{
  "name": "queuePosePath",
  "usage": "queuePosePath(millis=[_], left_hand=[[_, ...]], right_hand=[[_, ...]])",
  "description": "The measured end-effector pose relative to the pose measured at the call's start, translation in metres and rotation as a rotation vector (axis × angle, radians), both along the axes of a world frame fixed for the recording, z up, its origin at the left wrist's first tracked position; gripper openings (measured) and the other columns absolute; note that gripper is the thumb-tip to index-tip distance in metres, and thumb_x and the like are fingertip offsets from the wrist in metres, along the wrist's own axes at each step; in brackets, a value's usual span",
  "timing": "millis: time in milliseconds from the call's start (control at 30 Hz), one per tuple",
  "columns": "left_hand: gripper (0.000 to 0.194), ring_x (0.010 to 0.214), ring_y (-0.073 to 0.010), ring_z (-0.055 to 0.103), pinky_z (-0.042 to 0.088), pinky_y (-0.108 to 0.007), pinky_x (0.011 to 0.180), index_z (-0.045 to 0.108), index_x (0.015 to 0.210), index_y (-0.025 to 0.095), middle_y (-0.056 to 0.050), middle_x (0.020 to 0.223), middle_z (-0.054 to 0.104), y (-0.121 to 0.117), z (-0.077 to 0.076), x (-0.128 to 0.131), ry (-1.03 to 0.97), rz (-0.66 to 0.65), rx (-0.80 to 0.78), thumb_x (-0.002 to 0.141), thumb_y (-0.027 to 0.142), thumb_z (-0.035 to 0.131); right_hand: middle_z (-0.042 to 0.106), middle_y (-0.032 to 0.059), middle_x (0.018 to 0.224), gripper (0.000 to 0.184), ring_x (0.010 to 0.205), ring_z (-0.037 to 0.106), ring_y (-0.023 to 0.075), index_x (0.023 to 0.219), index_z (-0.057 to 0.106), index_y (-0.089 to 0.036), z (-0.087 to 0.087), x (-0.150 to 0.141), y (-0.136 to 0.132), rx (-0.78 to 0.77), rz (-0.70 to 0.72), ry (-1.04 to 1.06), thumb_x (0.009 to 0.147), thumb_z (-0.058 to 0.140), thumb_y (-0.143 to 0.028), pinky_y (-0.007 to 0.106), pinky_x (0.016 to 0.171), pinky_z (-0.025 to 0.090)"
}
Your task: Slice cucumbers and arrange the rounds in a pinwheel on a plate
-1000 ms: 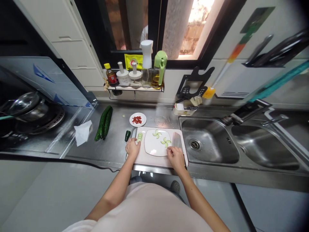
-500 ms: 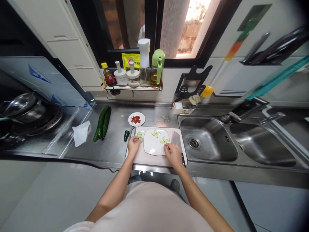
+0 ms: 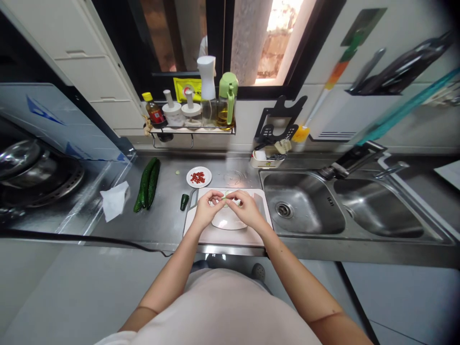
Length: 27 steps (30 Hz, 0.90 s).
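Pale green, a cucumber slice (image 3: 225, 196) is being pinched between the left hand (image 3: 206, 210) and right hand (image 3: 248, 210) over the white plate's (image 3: 230, 223) far part, tearing perhaps being risked if it is being pulled too hard.

Left hand (image 3: 207, 209) gone from left side of cutting board (image 3: 212, 238), right hand (image 3: 247, 209) from plate's (image 3: 228, 223) right edge; now together above plate, pinching cucumber slice (image 3: 225, 197).

Plain pale shirt (image 3: 219, 311), short sleeve (image 3: 117, 338); grey perforated clog (image 3: 258, 272).
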<state>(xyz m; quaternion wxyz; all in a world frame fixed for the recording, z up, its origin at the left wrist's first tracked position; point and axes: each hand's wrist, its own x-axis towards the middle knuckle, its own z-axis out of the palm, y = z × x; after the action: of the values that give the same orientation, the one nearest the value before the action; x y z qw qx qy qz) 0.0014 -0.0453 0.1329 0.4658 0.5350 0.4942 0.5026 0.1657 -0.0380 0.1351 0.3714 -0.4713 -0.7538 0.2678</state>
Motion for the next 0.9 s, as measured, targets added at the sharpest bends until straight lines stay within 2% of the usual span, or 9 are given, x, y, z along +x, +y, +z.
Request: queuePosePath(millis=[133, 233, 300, 400, 500, 667, 800, 900], left_hand=[[0.031, 0.068, -0.0102, 0.052, 0.039, -0.022, 0.066, 0.062, 0.090, 0.016, -0.002, 0.079, 0.062, -0.001, 0.005, 0.002, 0.023, 0.009, -0.007, 0.066, 0.032, 0.073], [0.040, 0.068, -0.0096, 0.054, 0.039, -0.021, 0.064, 0.060, 0.098, 0.017, -0.001, 0.076, 0.062, -0.002, 0.005, 0.001, -0.081, 0.061, -0.074, 0.065, 0.034, 0.074], [0.042, 0.061, -0.0083, 0.053, 0.036, -0.019, 0.057, 0.058, 0.101, 0.017, 0.000, 0.069, 0.062, -0.003, 0.006, 0.002, -0.175, 0.061, -0.206, 0.068, 0.040, 0.071], [0.048, 0.049, -0.0053, 0.047, 0.026, -0.017, 0.045, 0.057, 0.107, 0.018, 0.000, 0.068, 0.063, -0.005, 0.010, 0.004, -0.324, -0.044, -0.449, 0.072, 0.050, 0.065], [0.051, 0.049, -0.0044, 0.047, 0.023, -0.015, 0.042, 0.055, 0.112, 0.020, -0.001, 0.074, 0.063, -0.005, 0.016, 0.008, -0.442, -0.128, -0.561, 0.072, 0.051, 0.065], [0.052, 0.052, -0.0045, 0.048, 0.024, -0.015, 0.044, 0.055, 0.114, 0.021, 0.000, 0.074, 0.062, 0.000, 0.022, 0.013, -0.449, -0.118, -0.511, 0.068, 0.040, 0.070], [0.054, 0.054, -0.0046, 0.048, 0.026, -0.016, 0.047, 0.054, 0.116, 0.021, 0.003, 0.071, 0.062, 0.004, 0.024, 0.013, -0.375, -0.090, -0.430, 0.066, 0.033, 0.071], [0.050, 0.059, -0.0061, 0.051, 0.032, -0.017, 0.053, 0.054, 0.114, 0.020, 0.003, 0.069, 0.061, 0.004, 0.028, 0.012, -0.289, -0.071, -0.334, 0.067, 0.031, 0.070]], right_hand=[[0.065, 0.0013, 0.082, 0.017, 0.080, 0.057, 0.0158, 0.084, 0.064, -0.022, 0.002, 0.001, 0.001, 0.008, 0.019, 0.034, 0.087, 0.053, -0.035, 0.029, 0.072, 0.043], [0.065, 0.0014, 0.080, 0.018, 0.081, 0.057, 0.0162, 0.083, 0.064, -0.022, 0.008, 0.004, 0.001, 0.051, -0.009, 0.036, 0.088, 0.053, -0.034, 0.029, 0.073, 0.043], [0.065, 0.0017, 0.081, 0.018, 0.082, 0.056, 0.0165, 0.082, 0.065, -0.022, 0.013, 0.005, 0.001, 0.091, -0.033, 0.028, 0.088, 0.053, -0.035, 0.029, 0.075, 0.043], [0.066, 0.0020, 0.084, 0.018, 0.084, 0.056, 0.0169, 0.083, 0.065, -0.023, 0.020, 0.007, 0.000, 0.147, -0.038, 0.021, 0.089, 0.053, -0.034, 0.031, 0.079, 0.042], [0.066, 0.0026, 0.086, 0.019, 0.087, 0.056, 0.0177, 0.086, 0.066, -0.023, 0.022, 0.008, 0.000, 0.169, -0.025, 0.012, 0.090, 0.052, -0.035, 0.033, 0.082, 0.041], [0.064, 0.0032, 0.089, 0.021, 0.091, 0.055, 0.0192, 0.092, 0.068, -0.026, 0.020, 0.010, -0.001, 0.160, 0.004, -0.020, 0.090, 0.051, -0.037, 0.035, 0.084, 0.040], [0.064, 0.0036, 0.090, 0.020, 0.091, 0.054, 0.0188, 0.092, 0.068, -0.025, 0.020, 0.013, -0.001, 0.189, 0.020, -0.022, 0.090, 0.051, -0.037, 0.034, 0.083, 0.041], [0.065, 0.0035, 0.089, 0.020, 0.090, 0.055, 0.0188, 0.091, 0.066, -0.024, 0.021, 0.013, -0.001, 0.206, 0.029, -0.023, 0.091, 0.051, -0.036, 0.034, 0.082, 0.041]])
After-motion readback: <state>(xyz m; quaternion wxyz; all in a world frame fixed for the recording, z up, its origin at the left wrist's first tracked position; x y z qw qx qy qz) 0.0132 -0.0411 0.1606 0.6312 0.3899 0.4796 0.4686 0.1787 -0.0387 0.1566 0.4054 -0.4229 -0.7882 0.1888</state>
